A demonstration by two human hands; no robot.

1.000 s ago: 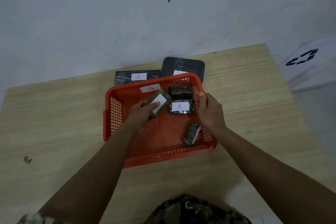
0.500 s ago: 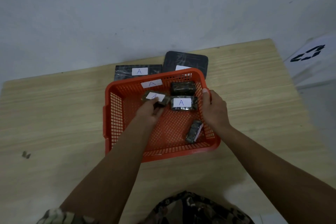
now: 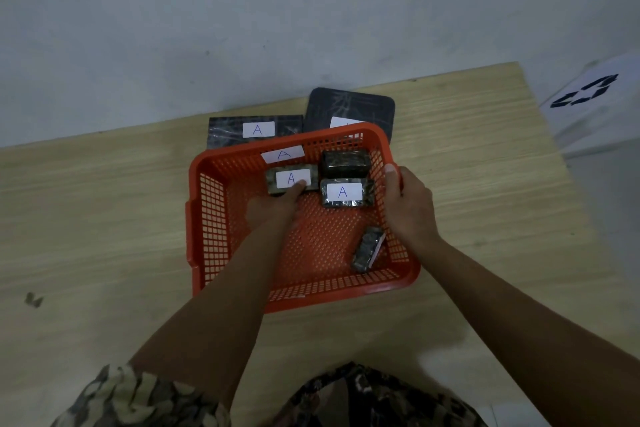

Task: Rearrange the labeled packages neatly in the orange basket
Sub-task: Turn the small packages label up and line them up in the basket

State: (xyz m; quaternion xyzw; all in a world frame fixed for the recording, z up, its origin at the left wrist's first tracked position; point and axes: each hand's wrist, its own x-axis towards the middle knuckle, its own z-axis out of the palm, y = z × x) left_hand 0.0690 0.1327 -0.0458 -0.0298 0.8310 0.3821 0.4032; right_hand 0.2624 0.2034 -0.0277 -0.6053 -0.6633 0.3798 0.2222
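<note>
An orange mesh basket (image 3: 207, 218) sits on the wooden table. Inside at the back left lies a dark wrapped package with a white "A" label (image 3: 292, 177); my left hand (image 3: 273, 206) rests its fingertips on the package's near edge. To its right lie a second labelled package (image 3: 346, 192) and, behind that, an unlabelled-side package (image 3: 344, 163). A further package (image 3: 367, 249) stands on edge, tilted, near the front right wall. A loose "A" label (image 3: 282, 153) shows on the back wall. My right hand (image 3: 408, 204) grips the basket's right rim.
Behind the basket lie a flat dark package with an "A" label (image 3: 254, 130) and a dark rounded square pad (image 3: 349, 107). A white box with a black symbol (image 3: 585, 94) stands off the table's right. The wall runs close behind the table.
My left hand has laid the package it held tilted down flat at the basket's back left, label up, and now only touches its near edge. The right hand stays on the rim.
</note>
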